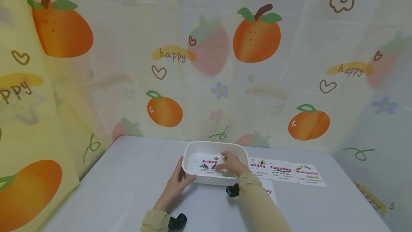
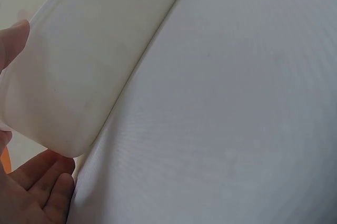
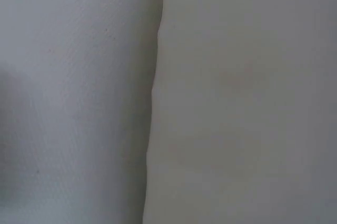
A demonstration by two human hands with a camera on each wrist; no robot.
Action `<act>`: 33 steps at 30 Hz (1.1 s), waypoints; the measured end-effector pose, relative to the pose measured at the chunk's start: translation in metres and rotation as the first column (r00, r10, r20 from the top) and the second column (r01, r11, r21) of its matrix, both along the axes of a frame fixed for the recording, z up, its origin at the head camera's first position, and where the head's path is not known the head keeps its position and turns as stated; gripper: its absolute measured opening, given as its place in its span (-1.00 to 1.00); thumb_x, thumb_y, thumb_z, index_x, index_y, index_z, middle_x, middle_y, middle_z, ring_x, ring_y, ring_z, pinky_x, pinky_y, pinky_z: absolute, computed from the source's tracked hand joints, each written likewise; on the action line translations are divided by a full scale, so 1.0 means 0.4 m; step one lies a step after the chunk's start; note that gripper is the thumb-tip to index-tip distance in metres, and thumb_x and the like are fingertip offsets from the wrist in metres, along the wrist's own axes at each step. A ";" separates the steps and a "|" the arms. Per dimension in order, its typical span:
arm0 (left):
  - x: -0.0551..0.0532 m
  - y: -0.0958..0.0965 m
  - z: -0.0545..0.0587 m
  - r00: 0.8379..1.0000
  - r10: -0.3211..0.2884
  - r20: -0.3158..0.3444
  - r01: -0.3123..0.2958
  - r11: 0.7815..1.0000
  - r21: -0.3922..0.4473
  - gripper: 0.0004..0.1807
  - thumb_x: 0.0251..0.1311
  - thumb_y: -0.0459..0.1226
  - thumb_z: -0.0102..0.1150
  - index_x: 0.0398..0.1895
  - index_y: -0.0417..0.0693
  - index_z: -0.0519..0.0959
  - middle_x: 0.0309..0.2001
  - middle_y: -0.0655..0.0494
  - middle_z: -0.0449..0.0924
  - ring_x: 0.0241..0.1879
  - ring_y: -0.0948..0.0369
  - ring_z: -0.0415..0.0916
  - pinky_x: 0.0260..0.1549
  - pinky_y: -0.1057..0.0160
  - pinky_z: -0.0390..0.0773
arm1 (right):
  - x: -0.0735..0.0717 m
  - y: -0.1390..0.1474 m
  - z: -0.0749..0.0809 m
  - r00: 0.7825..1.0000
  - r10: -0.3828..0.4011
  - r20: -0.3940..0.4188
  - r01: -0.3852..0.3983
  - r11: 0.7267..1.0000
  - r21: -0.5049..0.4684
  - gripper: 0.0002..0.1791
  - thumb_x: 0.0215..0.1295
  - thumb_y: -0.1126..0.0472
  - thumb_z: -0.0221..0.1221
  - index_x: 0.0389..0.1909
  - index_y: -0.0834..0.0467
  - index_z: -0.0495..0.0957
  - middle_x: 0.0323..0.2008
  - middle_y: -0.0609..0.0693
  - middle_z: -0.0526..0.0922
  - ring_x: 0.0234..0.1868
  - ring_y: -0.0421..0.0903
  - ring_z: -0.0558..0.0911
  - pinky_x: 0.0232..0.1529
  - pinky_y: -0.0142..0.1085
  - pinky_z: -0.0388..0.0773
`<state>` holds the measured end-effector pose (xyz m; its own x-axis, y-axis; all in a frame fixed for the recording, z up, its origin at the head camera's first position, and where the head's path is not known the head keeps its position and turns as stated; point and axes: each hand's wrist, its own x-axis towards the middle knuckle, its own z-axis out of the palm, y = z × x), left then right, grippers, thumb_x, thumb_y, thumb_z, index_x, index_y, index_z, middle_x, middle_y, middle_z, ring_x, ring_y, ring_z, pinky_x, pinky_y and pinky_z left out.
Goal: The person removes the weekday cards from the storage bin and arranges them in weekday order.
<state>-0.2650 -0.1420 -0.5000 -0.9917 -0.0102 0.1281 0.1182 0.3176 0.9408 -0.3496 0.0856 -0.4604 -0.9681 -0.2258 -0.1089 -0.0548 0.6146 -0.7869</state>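
A white plastic bin [image 1: 206, 179] stands on the table, and a Friday word card [image 1: 209, 161] lies inside it. My left hand [image 1: 175, 182] grips the bin's near left corner, its thumb at the rim and its fingers along the outer side. In the left wrist view, the fingers [image 2: 45, 182] bend under the bin's corner [image 2: 68, 103]. My right hand [image 1: 233, 164] reaches over the near right rim into the bin. Its thumb and index finger stand apart over the right part of the Friday card. The right wrist view shows only the bin's pale wall [image 3: 237, 97] close up, not the hand.
Right of the bin, Monday [image 1: 258, 165], Tuesday [image 1: 281, 171] and Wednesday [image 1: 309, 174] cards lie in a row. Another card [image 1: 268, 189] is partly hidden under the right forearm. A fruit-printed curtain [image 1: 206, 92] hangs behind the table [image 1: 128, 174].
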 end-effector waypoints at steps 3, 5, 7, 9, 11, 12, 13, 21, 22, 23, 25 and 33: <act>-0.001 0.001 -0.001 1.000 0.002 0.002 -0.002 1.000 0.000 0.01 0.07 -0.05 0.30 0.47 0.01 -0.12 0.36 -0.19 0.07 0.28 -0.11 0.12 0.25 -0.05 0.13 | -0.001 -0.002 0.000 1.000 -0.003 -0.004 0.003 1.000 0.018 -0.16 -0.13 0.23 0.45 0.22 0.31 0.31 0.05 0.28 0.44 0.05 0.16 0.42 0.13 0.01 0.34; -0.001 0.001 0.000 1.000 0.003 0.003 -0.003 1.000 0.005 0.01 0.07 -0.06 0.29 0.47 0.02 -0.12 0.37 -0.17 0.07 0.28 -0.10 0.12 0.25 -0.05 0.13 | -0.003 -0.002 0.000 1.000 0.001 -0.015 -0.001 1.000 0.028 -0.16 -0.14 0.22 0.45 0.22 0.31 0.32 0.03 0.27 0.45 0.02 0.14 0.43 0.11 0.00 0.36; -0.001 0.002 0.001 1.000 0.004 0.003 -0.004 1.000 0.012 0.00 0.07 -0.07 0.30 0.47 0.03 -0.12 0.37 -0.15 0.06 0.28 -0.09 0.12 0.25 -0.05 0.13 | -0.006 -0.001 -0.003 0.999 0.006 -0.032 -0.005 0.999 0.042 -0.16 -0.14 0.21 0.46 0.22 0.31 0.32 0.03 0.27 0.45 0.03 0.13 0.43 0.12 -0.01 0.36; -0.001 0.003 0.002 1.000 0.004 0.003 -0.004 1.000 0.012 0.01 0.07 -0.06 0.30 0.47 0.01 -0.11 0.37 -0.16 0.06 0.28 -0.10 0.12 0.25 -0.05 0.13 | -0.011 0.001 -0.011 0.999 0.012 -0.050 -0.009 0.999 0.053 -0.15 -0.15 0.20 0.46 0.22 0.32 0.32 0.02 0.26 0.45 0.04 0.14 0.43 0.12 -0.02 0.35; -0.001 0.004 0.003 1.000 0.005 0.002 -0.005 1.000 0.012 0.01 0.06 -0.05 0.30 0.47 0.00 -0.11 0.37 -0.17 0.07 0.28 -0.11 0.13 0.24 -0.06 0.14 | -0.016 0.005 -0.021 0.998 0.013 -0.060 -0.009 0.998 0.063 -0.13 -0.16 0.17 0.47 0.22 0.31 0.32 0.03 0.25 0.45 0.06 0.13 0.42 0.15 -0.03 0.33; -0.001 0.004 0.002 1.000 0.006 0.001 -0.006 1.000 0.011 0.02 0.05 -0.05 0.31 0.47 0.00 -0.10 0.36 -0.17 0.08 0.28 -0.11 0.13 0.24 -0.06 0.14 | -0.020 0.007 -0.028 0.998 0.012 -0.062 -0.008 0.997 0.071 -0.12 -0.16 0.15 0.47 0.23 0.30 0.32 0.04 0.24 0.44 0.08 0.13 0.41 0.16 -0.05 0.32; -0.001 0.004 0.002 1.000 0.005 -0.001 -0.005 1.000 0.011 0.02 0.05 -0.05 0.31 0.47 -0.01 -0.10 0.36 -0.18 0.09 0.28 -0.11 0.13 0.24 -0.06 0.14 | -0.023 0.008 -0.033 0.998 0.012 -0.063 -0.007 0.997 0.078 -0.11 -0.17 0.13 0.47 0.24 0.29 0.31 0.04 0.23 0.44 0.08 0.13 0.41 0.16 -0.05 0.32; 0.000 0.003 -0.003 1.000 0.005 -0.016 -0.005 1.000 0.018 0.01 0.06 -0.07 0.31 0.47 -0.02 -0.10 0.35 -0.17 0.11 0.29 -0.09 0.12 0.25 -0.07 0.12 | -0.031 0.006 -0.051 0.999 0.010 -0.050 -0.003 0.990 0.138 -0.07 -0.19 0.04 0.47 0.26 0.20 0.31 0.04 0.18 0.42 0.08 0.12 0.38 0.14 -0.01 0.32; 0.000 0.003 -0.004 1.000 0.005 -0.016 -0.004 1.000 0.017 0.01 0.05 -0.06 0.31 0.47 -0.02 -0.10 0.35 -0.17 0.12 0.29 -0.09 0.11 0.25 -0.07 0.12 | -0.031 0.006 -0.051 0.999 0.011 -0.052 -0.003 0.989 0.148 -0.07 -0.20 0.03 0.47 0.26 0.20 0.32 0.04 0.18 0.42 0.07 0.12 0.38 0.13 -0.01 0.32; 0.000 0.003 -0.004 1.000 0.003 -0.014 -0.003 1.000 0.014 0.02 0.05 -0.05 0.31 0.47 -0.01 -0.10 0.35 -0.17 0.12 0.29 -0.09 0.11 0.25 -0.07 0.11 | -0.032 0.006 -0.052 0.998 0.011 -0.054 -0.002 0.988 0.157 -0.07 -0.20 0.03 0.47 0.26 0.19 0.33 0.03 0.17 0.42 0.07 0.12 0.38 0.13 0.00 0.32; 0.000 0.003 -0.005 1.000 0.001 -0.014 -0.001 1.000 0.012 0.03 0.04 -0.03 0.31 0.47 0.00 -0.10 0.35 -0.17 0.12 0.29 -0.09 0.11 0.25 -0.07 0.11 | -0.034 0.006 -0.054 0.998 0.014 -0.064 -0.003 0.984 0.177 -0.08 -0.22 0.02 0.48 0.24 0.19 0.34 0.03 0.17 0.41 0.07 0.13 0.37 0.13 0.02 0.32; -0.001 0.001 -0.004 1.000 0.009 -0.012 -0.009 1.000 0.010 0.01 0.06 -0.06 0.30 0.47 0.00 -0.10 0.35 -0.16 0.12 0.29 -0.09 0.11 0.25 -0.06 0.12 | -0.031 0.000 -0.049 0.999 0.004 -0.051 0.007 0.979 0.206 0.00 -0.35 0.03 0.52 0.24 0.18 0.35 0.16 0.23 0.31 0.18 0.19 0.26 0.20 0.09 0.21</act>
<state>-0.2654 -0.1415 -0.5018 -0.9899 -0.0203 0.1401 0.1270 0.3095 0.9424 -0.3619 0.0854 -0.4800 -0.9738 -0.2025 -0.1031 -0.0910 0.7631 -0.6398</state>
